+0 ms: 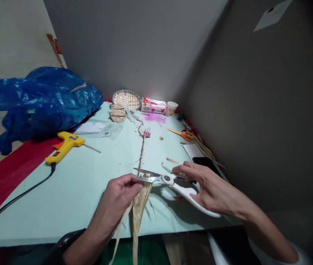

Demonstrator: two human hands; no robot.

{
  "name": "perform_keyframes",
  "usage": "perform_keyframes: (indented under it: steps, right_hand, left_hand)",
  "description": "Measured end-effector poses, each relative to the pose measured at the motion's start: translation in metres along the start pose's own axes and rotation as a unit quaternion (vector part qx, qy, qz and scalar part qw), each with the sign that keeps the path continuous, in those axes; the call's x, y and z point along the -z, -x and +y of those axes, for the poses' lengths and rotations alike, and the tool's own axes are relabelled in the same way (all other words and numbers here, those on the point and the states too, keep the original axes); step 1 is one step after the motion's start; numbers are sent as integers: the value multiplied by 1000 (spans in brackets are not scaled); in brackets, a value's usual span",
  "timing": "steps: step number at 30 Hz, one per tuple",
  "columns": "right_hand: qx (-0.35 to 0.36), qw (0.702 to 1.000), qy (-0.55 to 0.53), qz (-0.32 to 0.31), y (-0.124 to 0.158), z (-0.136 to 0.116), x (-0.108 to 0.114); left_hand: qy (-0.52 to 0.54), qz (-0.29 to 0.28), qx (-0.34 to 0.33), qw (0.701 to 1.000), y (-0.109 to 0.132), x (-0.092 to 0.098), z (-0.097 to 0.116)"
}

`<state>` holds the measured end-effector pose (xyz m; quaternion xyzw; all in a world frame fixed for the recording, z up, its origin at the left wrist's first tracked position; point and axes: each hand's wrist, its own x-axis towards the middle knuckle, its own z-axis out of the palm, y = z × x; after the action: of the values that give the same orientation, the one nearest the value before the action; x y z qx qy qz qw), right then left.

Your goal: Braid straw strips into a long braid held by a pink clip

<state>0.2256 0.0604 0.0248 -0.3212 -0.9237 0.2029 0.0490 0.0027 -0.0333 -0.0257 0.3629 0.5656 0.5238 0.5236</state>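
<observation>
A blue plastic bag (54, 99) and a black cord (26, 194) were cut off by the left edge, pale strands (139, 213) by the bottom. The right hand (206, 187) partly hid a dark, flat object (207, 162); lettering on a packet (153, 106) was unreadably small.

Binder clip (147, 134) on table (84, 198), braid (143, 149) alongside; can't tell if clipped to it. Left of clip: glue gun (69, 142); farther left and behind, plastic bag (48, 99). Behind clip: basket (132, 96) to left, tissue pack (155, 106), cup (171, 109) to right. Right of clip: loose scissors (183, 134). Before clip: husk strips (139, 209) in left hand (122, 191), held scissors (167, 179) in right hand (208, 187).
</observation>
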Motion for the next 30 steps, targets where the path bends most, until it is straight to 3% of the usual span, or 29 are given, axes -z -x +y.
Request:
perform_keyframes:
  steps: [7, 17, 22, 26, 30]
  right_hand:
    - [4, 1000, -6, 8, -5, 3, 0]
    - [-8, 994, -103, 35, -6, 11, -6]
    - [-70, 990, -30, 121, -4, 24, 4]
    - [-177, 960, 72, 206, -12, 42, 21]
    - [-256, 942, 104, 190, -45, 58, 31]
  left_hand:
    - [13, -5, 8, 1000, 2, 0, 0]
    - [-29, -2, -5, 1000, 2, 0, 0]
    - [-46, -12, 5, 999, 2, 0, 0]
    - [-48, -4, 0, 999, 3, 0, 0]
    - [-52, -3, -2, 999, 1, 0, -2]
